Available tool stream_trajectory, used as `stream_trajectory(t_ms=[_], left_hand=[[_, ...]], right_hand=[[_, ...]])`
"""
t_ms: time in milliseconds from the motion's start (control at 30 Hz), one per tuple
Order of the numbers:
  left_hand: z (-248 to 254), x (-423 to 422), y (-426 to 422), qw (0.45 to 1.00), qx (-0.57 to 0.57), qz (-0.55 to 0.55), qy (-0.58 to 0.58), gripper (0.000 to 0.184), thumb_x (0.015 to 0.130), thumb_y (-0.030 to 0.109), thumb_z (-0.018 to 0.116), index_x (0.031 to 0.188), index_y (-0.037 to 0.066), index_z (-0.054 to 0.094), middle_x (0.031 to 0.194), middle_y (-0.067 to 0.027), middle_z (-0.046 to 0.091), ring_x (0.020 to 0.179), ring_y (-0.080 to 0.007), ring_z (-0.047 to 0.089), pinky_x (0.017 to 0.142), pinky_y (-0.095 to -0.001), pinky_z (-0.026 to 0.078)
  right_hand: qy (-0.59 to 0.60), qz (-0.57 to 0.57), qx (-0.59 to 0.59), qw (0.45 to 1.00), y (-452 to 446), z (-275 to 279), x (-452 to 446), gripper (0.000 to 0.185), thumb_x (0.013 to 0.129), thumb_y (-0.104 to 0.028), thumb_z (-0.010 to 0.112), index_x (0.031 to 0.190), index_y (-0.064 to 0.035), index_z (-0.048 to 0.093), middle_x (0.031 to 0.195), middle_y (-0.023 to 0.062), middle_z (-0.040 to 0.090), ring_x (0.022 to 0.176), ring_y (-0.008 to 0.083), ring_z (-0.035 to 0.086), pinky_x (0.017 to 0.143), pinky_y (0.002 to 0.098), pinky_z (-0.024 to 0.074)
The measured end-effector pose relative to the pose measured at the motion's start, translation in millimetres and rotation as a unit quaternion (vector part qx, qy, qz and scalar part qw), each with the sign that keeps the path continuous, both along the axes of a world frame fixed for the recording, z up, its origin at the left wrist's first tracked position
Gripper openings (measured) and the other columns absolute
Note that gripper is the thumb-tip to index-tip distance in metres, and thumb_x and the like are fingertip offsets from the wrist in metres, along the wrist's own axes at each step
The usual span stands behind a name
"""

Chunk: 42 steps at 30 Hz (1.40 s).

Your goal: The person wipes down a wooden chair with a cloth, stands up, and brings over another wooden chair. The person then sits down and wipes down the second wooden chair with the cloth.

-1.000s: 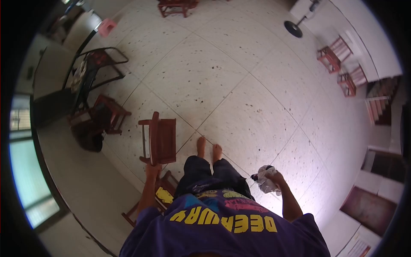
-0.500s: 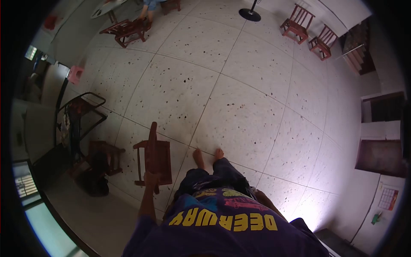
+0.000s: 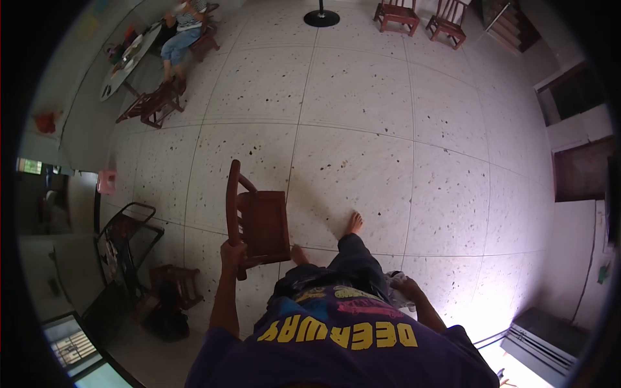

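Note:
My left hand [image 3: 233, 253] is closed round the backrest of a red-brown wooden chair [image 3: 266, 223], near the lower end of its top rail. The chair is to the left of my legs, its seat toward the right; whether its legs touch the floor I cannot tell. By my right hip, my right hand [image 3: 407, 288] grips a crumpled greyish-white cloth [image 3: 396, 280], partly covered by the hand and my clothing. My bare feet are on the speckled tiled floor [image 3: 362, 168], one ahead of the other.
A person [image 3: 178, 48] sits by a table [image 3: 136, 55] at the upper left, near another wooden chair [image 3: 155, 105]. Two chairs [image 3: 396, 16] and a round black stand base [image 3: 321, 18] are along the far side. A black metal-framed chair [image 3: 129, 226] and a wooden stool [image 3: 181, 284] are at left.
I have stepped forward, and the view has turned left. The chair has moved forward with my left hand. My right hand and the cloth now show more clearly.

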<state>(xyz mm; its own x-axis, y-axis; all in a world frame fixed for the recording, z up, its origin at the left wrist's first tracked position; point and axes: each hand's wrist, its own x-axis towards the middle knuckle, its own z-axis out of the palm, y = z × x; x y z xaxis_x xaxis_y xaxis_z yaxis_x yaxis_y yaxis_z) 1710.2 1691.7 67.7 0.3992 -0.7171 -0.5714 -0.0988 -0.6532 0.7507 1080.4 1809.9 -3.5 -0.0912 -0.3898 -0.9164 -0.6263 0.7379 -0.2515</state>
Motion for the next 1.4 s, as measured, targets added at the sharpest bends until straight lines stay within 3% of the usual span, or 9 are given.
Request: stream_trajectory(t_ms=[200, 500, 733, 900, 1000, 1033, 1100, 1233, 1400], left_hand=[[2.7, -89.1, -115.9, 0.997, -0.061, 0.013, 0.046, 0.012, 0.078, 0.007, 0.069, 0.083, 0.001, 0.06, 0.061, -0.0053, 0.058, 0.047, -0.0156, 0.056, 0.045, -0.0307, 0.047], [6.1, -202.7, -277.4, 0.986, -0.127, -0.028, 0.107, 0.015, 0.08, 0.011, 0.07, 0.076, 0.004, 0.058, 0.058, -0.0056, 0.057, 0.048, -0.018, 0.057, 0.047, -0.0336, 0.047], [-13.5, -279.1, -403.6, 0.99, -0.079, -0.037, 0.112, 0.019, 0.082, 0.013, 0.069, 0.068, 0.005, 0.058, 0.057, -0.0071, 0.055, 0.05, -0.0213, 0.056, 0.053, -0.0372, 0.049], [-20.9, -336.5, -491.3, 0.99, -0.043, -0.043, 0.13, 0.016, 0.081, 0.01, 0.069, 0.07, 0.005, 0.058, 0.057, -0.0072, 0.055, 0.05, -0.0218, 0.056, 0.052, -0.0367, 0.049], [-27.9, -367.6, -539.9, 0.99, -0.036, -0.041, 0.134, 0.014, 0.078, 0.01, 0.069, 0.072, 0.004, 0.058, 0.058, -0.0071, 0.056, 0.05, -0.0219, 0.057, 0.05, -0.0356, 0.049], [-32.2, -375.9, -566.1, 0.99, -0.033, -0.042, 0.134, 0.014, 0.077, 0.01, 0.071, 0.073, 0.004, 0.058, 0.058, -0.0071, 0.056, 0.049, -0.0218, 0.058, 0.049, -0.0345, 0.05], [-40.6, -389.1, -601.4, 0.989, -0.031, -0.036, 0.14, 0.014, 0.077, 0.01, 0.071, 0.073, 0.004, 0.058, 0.059, -0.0073, 0.056, 0.049, -0.022, 0.058, 0.049, -0.0347, 0.05], [-34.8, -417.3, -662.1, 0.991, -0.025, -0.018, 0.128, 0.014, 0.077, 0.01, 0.07, 0.073, 0.004, 0.058, 0.06, -0.008, 0.057, 0.049, -0.0218, 0.057, 0.052, -0.0337, 0.05], [-40.5, -451.1, -731.7, 0.987, -0.051, 0.032, 0.149, 0.018, 0.077, 0.013, 0.069, 0.068, 0.005, 0.056, 0.06, -0.0091, 0.056, 0.052, -0.0229, 0.057, 0.057, -0.0352, 0.05]], right_hand=[[-0.021, -0.141, -0.054, 0.988, -42.6, -0.9, -98.5, 0.072, 0.075, -0.05, 0.079, 0.126, -0.001, 0.064, 0.122, 0.0198, 0.07, 0.108, 0.032, 0.069, 0.094, 0.0421, 0.0541], [0.114, -0.148, -0.168, 0.968, -102.5, 21.7, -217.9, 0.074, 0.073, -0.046, 0.078, 0.128, -0.0004, 0.062, 0.124, 0.021, 0.069, 0.115, 0.0331, 0.067, 0.096, 0.0429, 0.0533], [0.084, -0.254, -0.139, 0.954, -96.2, 9.3, -263.5, 0.078, 0.071, -0.047, 0.08, 0.13, 0.0001, 0.06, 0.123, 0.0232, 0.068, 0.116, 0.0348, 0.066, 0.098, 0.043, 0.0526], [0.161, -0.215, -0.013, 0.963, -90.6, 2.3, -279.3, 0.082, 0.07, -0.049, 0.082, 0.13, 0.0022, 0.059, 0.126, 0.024, 0.066, 0.119, 0.0362, 0.064, 0.099, 0.0442, 0.0523], [0.089, -0.28, 0.001, 0.956, -96.0, -8.7, -283.6, 0.084, 0.07, -0.051, 0.082, 0.132, 0.0013, 0.059, 0.127, 0.0236, 0.066, 0.118, 0.0362, 0.065, 0.099, 0.045, 0.0524], [0.127, -0.23, 0.052, 0.964, -141.2, 30.0, -275.8, 0.084, 0.07, -0.052, 0.083, 0.131, 0.0011, 0.06, 0.126, 0.023, 0.067, 0.117, 0.0359, 0.065, 0.098, 0.0453, 0.0524], [0.034, -0.342, 0.006, 0.939, -168.3, 26.4, -270.4, 0.079, 0.071, -0.053, 0.082, 0.126, 0.0008, 0.064, 0.121, 0.022, 0.069, 0.113, 0.0346, 0.067, 0.096, 0.0444, 0.0534], [0.086, -0.296, -0.025, 0.951, -249.2, 7.7, -262.2, 0.072, 0.073, -0.052, 0.08, 0.121, 0.0003, 0.067, 0.116, 0.0203, 0.072, 0.108, 0.0318, 0.069, 0.092, 0.0427, 0.0548], [-0.087, -0.333, -0.007, 0.939, -371.7, -1.1, -306.3, 0.07, 0.076, -0.051, 0.078, 0.122, 0.0008, 0.066, 0.114, 0.0207, 0.072, 0.107, 0.0316, 0.07, 0.091, 0.0418, 0.0547]])
